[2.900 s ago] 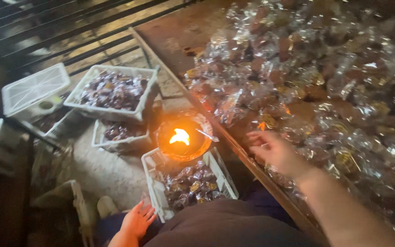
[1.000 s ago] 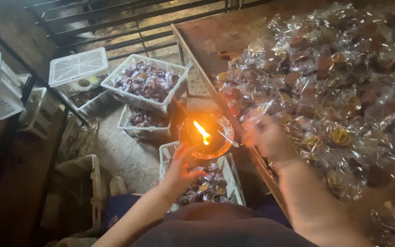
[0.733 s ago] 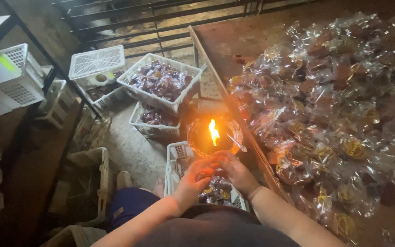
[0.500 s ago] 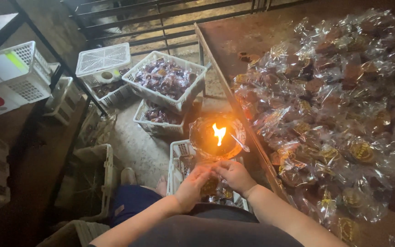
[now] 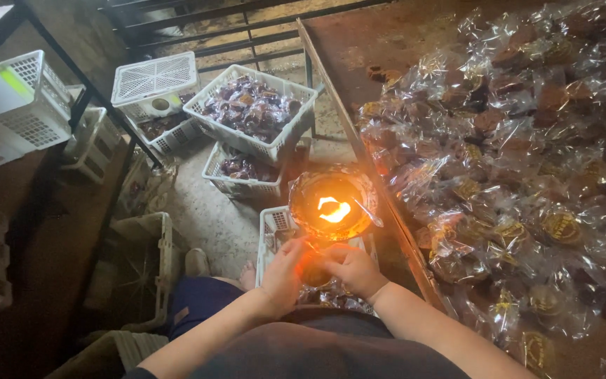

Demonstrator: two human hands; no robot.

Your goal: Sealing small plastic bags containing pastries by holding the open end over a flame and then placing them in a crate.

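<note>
Just below the flame bowl (image 5: 332, 208), the left hand (image 5: 283, 272) and right hand (image 5: 353, 268) meet, fingers pinched together on a small wrapped sweet (image 5: 315, 269) held between them over a white basket (image 5: 273, 228). To the right of the right hand, a heap of cellophane packets (image 5: 520, 168) covers the table (image 5: 359, 42). Beyond the flame, farther from the hands, stand filled baskets (image 5: 250, 109).

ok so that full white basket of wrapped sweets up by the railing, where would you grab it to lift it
Grip the white basket by its top rim on two opposite sides, one hand each, coming from above. It sits tilted on a smaller basket, heaped with wrapped sweets, so a one-sided pull would likely tip it. The rim is bare and its lattice walls offer finger holds.
</note>
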